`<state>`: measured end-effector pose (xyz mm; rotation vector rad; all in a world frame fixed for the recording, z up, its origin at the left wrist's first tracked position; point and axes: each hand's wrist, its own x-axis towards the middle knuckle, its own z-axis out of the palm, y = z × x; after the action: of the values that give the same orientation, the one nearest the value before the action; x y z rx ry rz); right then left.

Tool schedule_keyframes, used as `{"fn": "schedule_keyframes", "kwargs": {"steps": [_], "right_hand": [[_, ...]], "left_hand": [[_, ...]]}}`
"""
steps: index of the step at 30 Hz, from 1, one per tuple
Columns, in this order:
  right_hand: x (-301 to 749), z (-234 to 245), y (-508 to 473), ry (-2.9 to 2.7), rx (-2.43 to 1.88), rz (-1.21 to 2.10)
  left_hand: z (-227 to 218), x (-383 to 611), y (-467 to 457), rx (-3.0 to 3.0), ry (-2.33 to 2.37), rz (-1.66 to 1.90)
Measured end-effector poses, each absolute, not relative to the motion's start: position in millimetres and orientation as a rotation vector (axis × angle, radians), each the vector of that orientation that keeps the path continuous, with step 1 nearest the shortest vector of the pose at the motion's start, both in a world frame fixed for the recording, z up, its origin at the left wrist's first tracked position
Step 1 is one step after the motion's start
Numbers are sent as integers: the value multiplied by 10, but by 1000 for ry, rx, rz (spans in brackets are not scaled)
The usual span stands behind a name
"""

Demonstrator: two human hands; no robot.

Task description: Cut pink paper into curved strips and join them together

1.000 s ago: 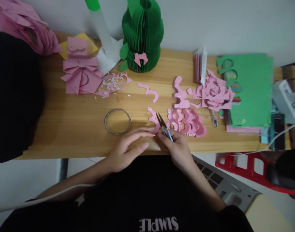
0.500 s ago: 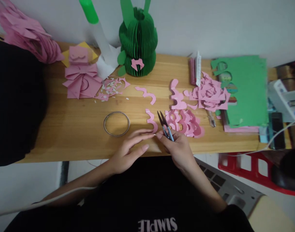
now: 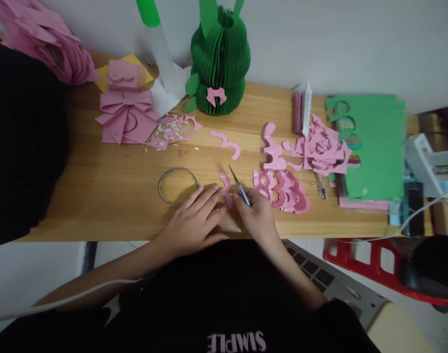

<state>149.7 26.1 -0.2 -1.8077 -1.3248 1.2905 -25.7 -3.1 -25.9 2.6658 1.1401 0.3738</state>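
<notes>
My right hand (image 3: 260, 215) is closed around small thread snips (image 3: 242, 190) with blue handles; their dark blades point up and to the left. Palm down on the desk lies my left hand (image 3: 194, 220), fingers spread, close to the metal ring (image 3: 160, 190). Between my two hands is a wavy pink paper strip (image 3: 225, 181), its lower end beside my fingertips; whether either hand touches it I cannot tell. Another wavy pink strip (image 3: 229, 147) lies farther back. Overlapping scalloped pink paper pieces (image 3: 292, 193) rest just right of the snips.
A green honeycomb paper figure (image 3: 222, 59) stands at the back beside a glue bottle (image 3: 160, 54) with a green cap. Pink paper scraps (image 3: 323, 144) and green sheets (image 3: 382, 147) lie right. White bits (image 3: 172, 128) are scattered left. A white cable (image 3: 424, 203) crosses the right edge.
My left hand has moved away from my right fingertips and flattened onto the desk, fingers spread. The snips have turned in my right hand, and their blades now look together. The view has shifted slightly.
</notes>
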Motion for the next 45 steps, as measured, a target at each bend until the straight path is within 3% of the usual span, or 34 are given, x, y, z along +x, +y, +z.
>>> {"fn": "schedule_keyframes", "kwargs": {"steps": [30,45], "right_hand": [[1382,-99,275,-1433,-2005,1236],[1352,-120,282,-1494,-2071,1015]], "left_hand": [[-275,-243,-30,2697,1251,439],[-222,-170,-37,2857,1259,273]]}}
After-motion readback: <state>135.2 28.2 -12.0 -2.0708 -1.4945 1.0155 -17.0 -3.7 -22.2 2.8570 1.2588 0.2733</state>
